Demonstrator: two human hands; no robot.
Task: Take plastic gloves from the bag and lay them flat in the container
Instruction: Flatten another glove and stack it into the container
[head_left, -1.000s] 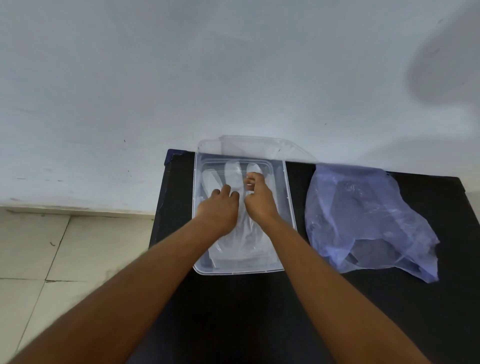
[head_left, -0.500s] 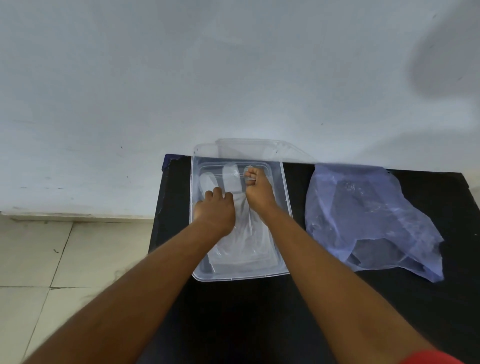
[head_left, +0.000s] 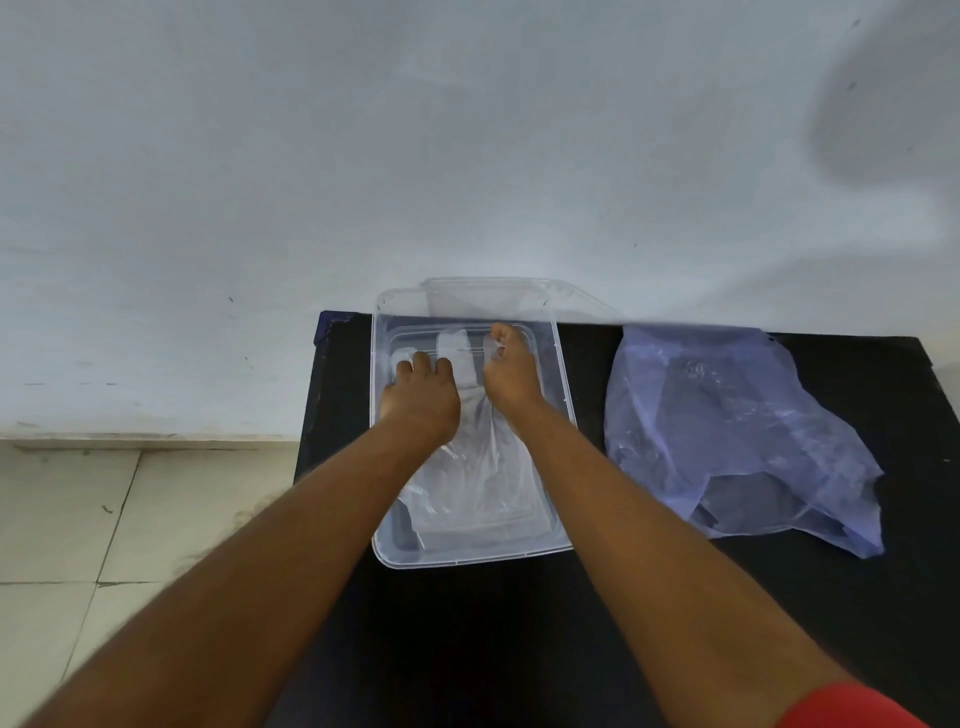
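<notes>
A clear plastic container (head_left: 563, 384) sits on the black table, with a clear plastic glove (head_left: 467, 467) lying in it, fingers pointing away from me. My left hand (head_left: 421, 397) presses down on the glove's left side with its fingers curled. My right hand (head_left: 509, 374) is closed around one of the glove's fingers near the container's far right. A crumpled bluish plastic bag (head_left: 727, 431) lies to the right of the container, apart from both hands.
The black table (head_left: 675, 597) stands against a pale wall. The container's clear lid (head_left: 498, 296) leans behind it at the wall. Tiled floor (head_left: 104, 519) lies to the left of the table's edge.
Both hands have slid a little farther away from me inside the container, along the glove's fingers. The bag has not moved.
</notes>
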